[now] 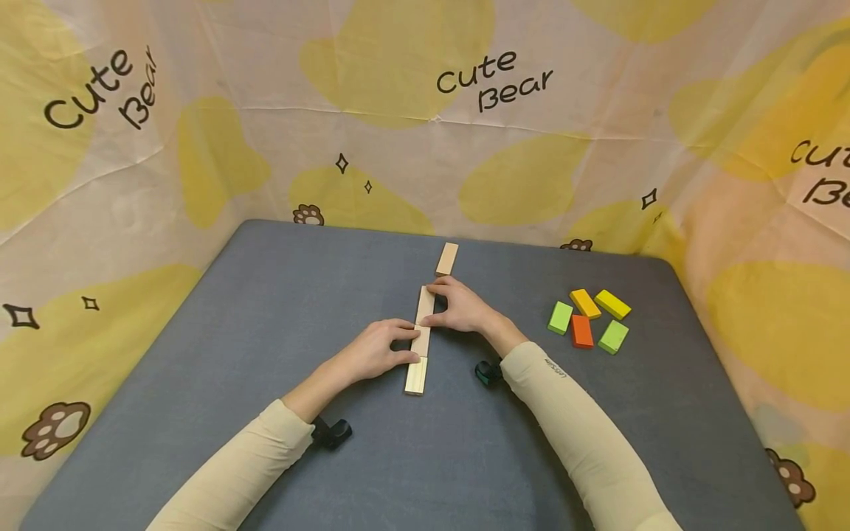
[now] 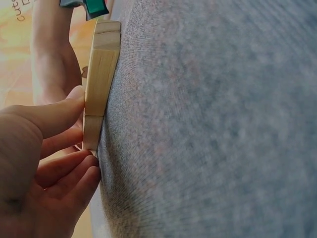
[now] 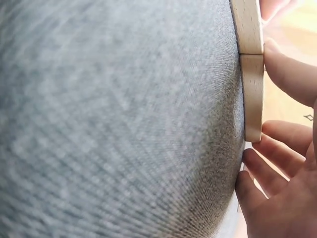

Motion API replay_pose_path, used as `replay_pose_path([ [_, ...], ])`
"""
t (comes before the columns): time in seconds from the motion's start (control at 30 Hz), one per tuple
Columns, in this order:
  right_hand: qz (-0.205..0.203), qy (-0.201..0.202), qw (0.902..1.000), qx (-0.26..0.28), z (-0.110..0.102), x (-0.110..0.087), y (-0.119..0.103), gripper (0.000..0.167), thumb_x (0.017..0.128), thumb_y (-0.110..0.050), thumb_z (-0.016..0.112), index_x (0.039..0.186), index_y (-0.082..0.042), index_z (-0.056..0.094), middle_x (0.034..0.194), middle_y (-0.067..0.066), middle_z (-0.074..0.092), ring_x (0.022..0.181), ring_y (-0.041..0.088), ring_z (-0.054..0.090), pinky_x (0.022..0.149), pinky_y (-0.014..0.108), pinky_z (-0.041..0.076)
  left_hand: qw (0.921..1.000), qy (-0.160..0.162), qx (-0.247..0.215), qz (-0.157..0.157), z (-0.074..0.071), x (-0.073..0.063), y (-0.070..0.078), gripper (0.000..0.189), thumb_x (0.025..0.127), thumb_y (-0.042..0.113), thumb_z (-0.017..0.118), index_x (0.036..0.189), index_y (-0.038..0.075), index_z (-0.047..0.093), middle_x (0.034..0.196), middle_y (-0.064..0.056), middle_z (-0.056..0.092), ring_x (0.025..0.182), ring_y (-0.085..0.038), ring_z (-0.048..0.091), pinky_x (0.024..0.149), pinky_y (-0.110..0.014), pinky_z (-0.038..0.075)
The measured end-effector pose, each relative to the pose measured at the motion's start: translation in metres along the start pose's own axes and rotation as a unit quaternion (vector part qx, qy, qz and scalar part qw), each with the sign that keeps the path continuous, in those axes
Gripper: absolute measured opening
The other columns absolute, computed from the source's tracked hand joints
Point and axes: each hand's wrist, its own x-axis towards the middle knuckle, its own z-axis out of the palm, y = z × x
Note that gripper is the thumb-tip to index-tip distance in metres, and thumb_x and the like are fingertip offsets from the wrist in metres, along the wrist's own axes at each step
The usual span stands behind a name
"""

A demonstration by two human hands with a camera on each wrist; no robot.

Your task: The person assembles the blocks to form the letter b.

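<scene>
Three plain wooden blocks lie flat, end to end, in a line on the grey table. My left hand [image 1: 377, 351] grips the middle wooden block [image 1: 420, 343] from the left, its thumb by the joint with the near wooden block [image 1: 415, 377]. From the right, my right hand [image 1: 463, 307] holds the far wooden block [image 1: 425, 302] between thumb and fingers. In the left wrist view, the thumb presses the top edge of a wooden block [image 2: 101, 74]. The right wrist view has fingers around the end of a wooden block [image 3: 253, 94].
Another plain wooden block [image 1: 448, 259] lies apart beyond the line, near the table's back edge. To the right is a loose group of coloured blocks: green [image 1: 560, 318], orange [image 1: 585, 303], yellow [image 1: 612, 304], red [image 1: 581, 332] and another green block [image 1: 613, 337]. Printed cloth [image 1: 398, 147] hangs behind the table.
</scene>
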Motion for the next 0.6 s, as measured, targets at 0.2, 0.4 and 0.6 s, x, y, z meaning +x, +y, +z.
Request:
replay_pose_path([
  [0.2, 0.005, -0.001, 1.0000, -0.003, 0.0002, 0.0009, -0.0006, 0.079, 0.091, -0.045, 0.076, 0.152, -0.004, 0.048, 0.154, 0.015, 0.042, 0.141, 0.035, 0.041, 0.114, 0.049, 0.037, 1.0000, 0.003, -0.003, 0.004, -0.0008, -0.0004, -0.0003, 0.050, 0.094, 0.031, 0.076, 0.136, 0.006, 0.066, 0.139, -0.013, 0.061, 0.131, -0.035, 0.054, 0.108, -0.051, 0.043],
  [0.4, 0.004, 0.000, 1.0000, -0.006, -0.0004, 0.0009, -0.0009, 0.078, 0.091, -0.045, 0.076, 0.152, -0.004, 0.048, 0.154, 0.016, 0.042, 0.142, 0.036, 0.040, 0.114, 0.050, 0.037, 1.0000, 0.004, -0.008, 0.005, -0.0004, 0.0000, -0.0006, 0.050, 0.094, 0.031, 0.076, 0.136, 0.005, 0.066, 0.139, -0.013, 0.061, 0.130, -0.035, 0.055, 0.108, -0.051, 0.044],
  [0.6, 0.002, -0.004, 1.0000, -0.009, -0.0006, 0.0010, 0.0005, 0.078, 0.092, -0.045, 0.075, 0.152, -0.004, 0.047, 0.154, 0.016, 0.042, 0.142, 0.036, 0.040, 0.115, 0.050, 0.036, 1.0000, 0.002, -0.006, 0.006, -0.0005, 0.0008, 0.0001, 0.050, 0.094, 0.030, 0.076, 0.136, 0.005, 0.066, 0.139, -0.013, 0.061, 0.130, -0.034, 0.055, 0.108, -0.051, 0.044],
])
